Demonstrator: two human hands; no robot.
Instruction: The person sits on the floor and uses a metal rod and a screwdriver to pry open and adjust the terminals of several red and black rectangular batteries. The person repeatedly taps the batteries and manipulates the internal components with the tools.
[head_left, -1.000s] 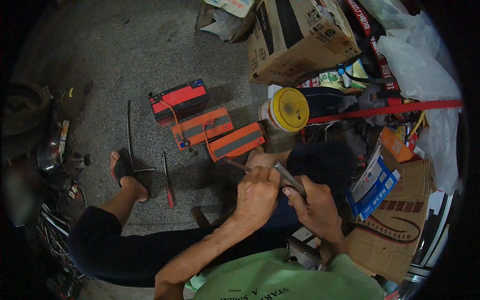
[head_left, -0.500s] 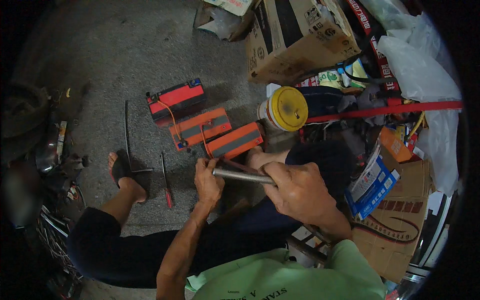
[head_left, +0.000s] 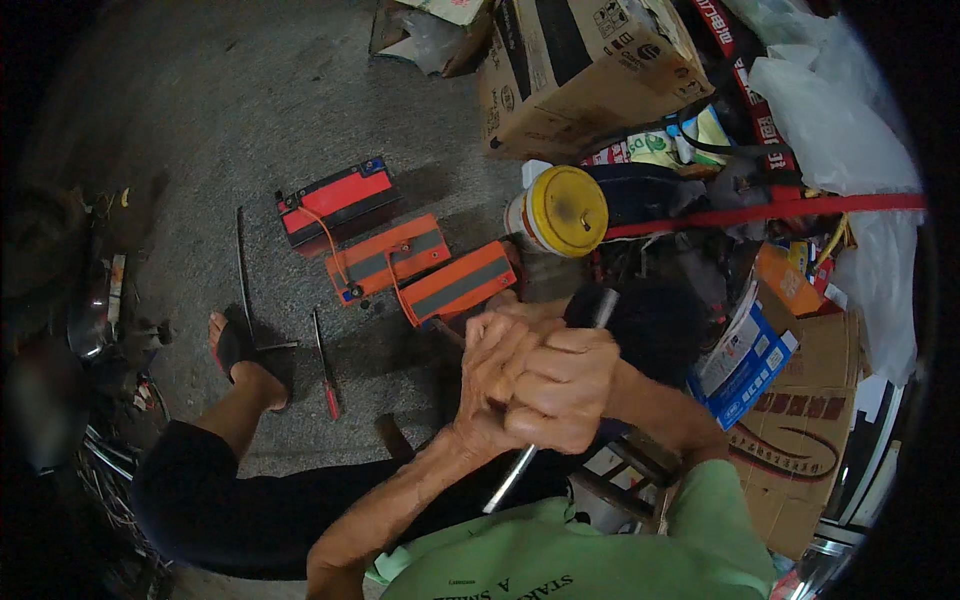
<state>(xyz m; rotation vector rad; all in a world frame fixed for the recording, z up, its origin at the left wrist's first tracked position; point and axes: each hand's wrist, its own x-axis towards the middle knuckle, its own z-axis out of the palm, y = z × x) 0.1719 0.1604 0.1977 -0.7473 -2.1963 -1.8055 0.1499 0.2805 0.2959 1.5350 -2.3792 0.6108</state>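
My left hand (head_left: 485, 390) is closed around a thin rusty rod (head_left: 445, 332) that points up and left toward the nearest orange battery (head_left: 460, 282). My right hand (head_left: 555, 385) is wrapped round a silver metal bar (head_left: 515, 477), which slants from lower left to upper right and crosses the rod. The two hands are pressed close together, hiding where the tools meet. Two other batteries, one orange (head_left: 385, 258) and one red (head_left: 335, 200), lie beyond, with short cables on top.
A red-handled screwdriver (head_left: 330, 395) and a bent steel tool (head_left: 242, 280) lie by my sandalled left foot (head_left: 245, 370). A yellow-lidded bucket (head_left: 570, 210), cardboard boxes (head_left: 590, 75), plastic sheeting (head_left: 820, 120) and clutter crowd the right. A tyre (head_left: 40, 240) and metal parts are at left.
My hands have come together in front of my body. The silver bar has swung from lying crosswise half a second ago to a steep slant, its lower end nearer me.
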